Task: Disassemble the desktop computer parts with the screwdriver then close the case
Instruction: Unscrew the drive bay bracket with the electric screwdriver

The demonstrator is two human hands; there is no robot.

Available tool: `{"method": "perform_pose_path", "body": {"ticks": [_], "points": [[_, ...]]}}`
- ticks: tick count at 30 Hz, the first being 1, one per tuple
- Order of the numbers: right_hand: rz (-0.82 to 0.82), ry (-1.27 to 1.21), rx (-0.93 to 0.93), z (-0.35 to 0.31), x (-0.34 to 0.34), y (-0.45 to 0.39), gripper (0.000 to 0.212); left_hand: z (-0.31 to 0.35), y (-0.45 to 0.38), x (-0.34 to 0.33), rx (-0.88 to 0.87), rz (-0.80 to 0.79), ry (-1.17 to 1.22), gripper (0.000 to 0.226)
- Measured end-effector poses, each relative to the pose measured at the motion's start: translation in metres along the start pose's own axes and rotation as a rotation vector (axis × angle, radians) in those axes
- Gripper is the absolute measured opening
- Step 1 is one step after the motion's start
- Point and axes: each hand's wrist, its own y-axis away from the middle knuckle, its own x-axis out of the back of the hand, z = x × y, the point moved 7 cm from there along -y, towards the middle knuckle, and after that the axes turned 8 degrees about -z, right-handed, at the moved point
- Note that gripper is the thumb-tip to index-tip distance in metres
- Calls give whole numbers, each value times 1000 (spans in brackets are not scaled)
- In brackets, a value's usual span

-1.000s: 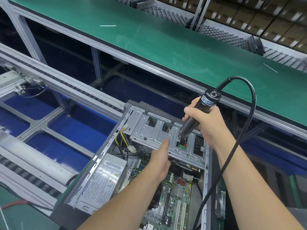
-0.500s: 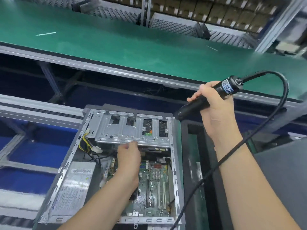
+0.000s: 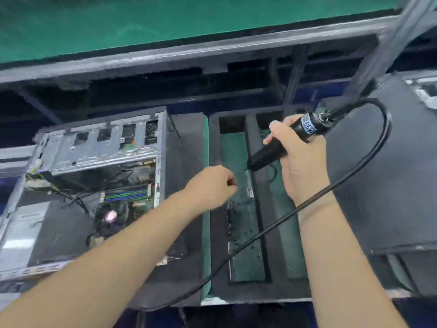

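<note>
Green conveyor belt (image 3: 118,24) runs behind the open grey metal computer case (image 3: 82,185); right of it, over a black foam tray (image 3: 260,233), the right hand (image 3: 300,157) grips a black corded electric screwdriver (image 3: 281,145), the left hand (image 3: 212,185) curled, seemingly holding nothing

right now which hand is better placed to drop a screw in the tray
Left. The left hand hovers curled over the tray, while the right hand grips the screwdriver.

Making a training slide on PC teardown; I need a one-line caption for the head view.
Right hand holds the electric screwdriver over a black tray; curled left hand reaches beside the open computer case.
</note>
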Motion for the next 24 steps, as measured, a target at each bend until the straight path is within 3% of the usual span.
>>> {"method": "perform_pose_path", "body": {"ticks": [3, 7, 13, 24], "points": [[37, -8, -72, 17, 33, 10, 20, 14, -31, -53, 70, -176, -176, 13], [105, -48, -133, 34, 64, 22, 20, 15, -60, -111, 180, -268, -262, 18], [158, -109, -167, 54, 93, 38, 23, -3, -88, -161, 346, -188, -85, 24], [153, -69, -171, 57, 107, 39, 23, -7, -102, -191, 285, -157, -156, 39]]}}
